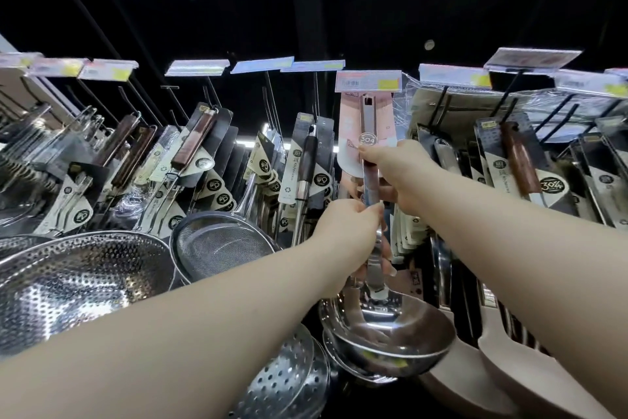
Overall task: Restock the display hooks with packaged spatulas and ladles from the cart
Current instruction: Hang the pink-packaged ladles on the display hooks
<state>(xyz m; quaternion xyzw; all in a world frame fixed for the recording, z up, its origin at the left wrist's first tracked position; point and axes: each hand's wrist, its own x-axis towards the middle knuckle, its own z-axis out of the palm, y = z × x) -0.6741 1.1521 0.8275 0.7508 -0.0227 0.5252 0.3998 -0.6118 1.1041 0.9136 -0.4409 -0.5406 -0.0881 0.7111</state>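
I see both hands on one steel ladle [380, 323] hanging below the pink-edged price tag [368, 81]. My right hand [394, 174] pinches its handle just under that tag, against the pink backing card [350, 133]; my left hand [353, 231] grips the handle lower, above the bowl.

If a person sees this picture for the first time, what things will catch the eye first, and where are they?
In the centre, the left hand and the right hand both grip the handle of a steel ladle on a pink backing card, its shiny bowl low in the foreground. At lower left, a big perforated steel colander gleams beside a mesh strainer. Across the top runs a row of price tags above hooks crowded with packaged utensils.
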